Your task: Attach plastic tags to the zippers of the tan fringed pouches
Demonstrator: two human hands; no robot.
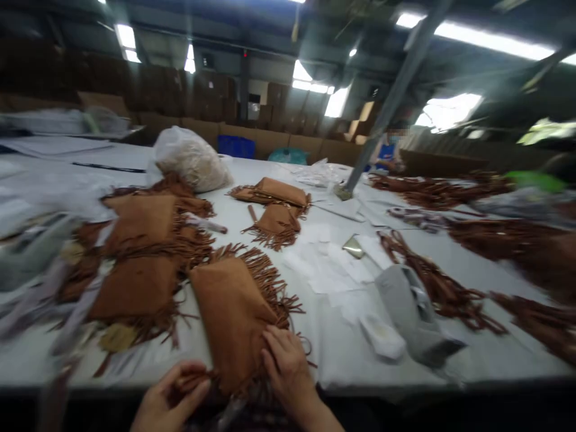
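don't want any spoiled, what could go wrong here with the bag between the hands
The bag could slip off, since its near end reaches the front edge of the table. Its fringe might tangle with the neighbouring bags close by. The right hand, touching it, could crease it.

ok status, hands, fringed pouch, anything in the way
Left hand holding a brown piece; right hand on the fringed pouch. Pouch at near edge of white table. More pouches crowd its left; grey dispenser apart on the right.

fringed brown bag (231,318) on white table (337,360), right hand (288,366) resting on it, left hand (173,401) gripping brown strips (191,383)
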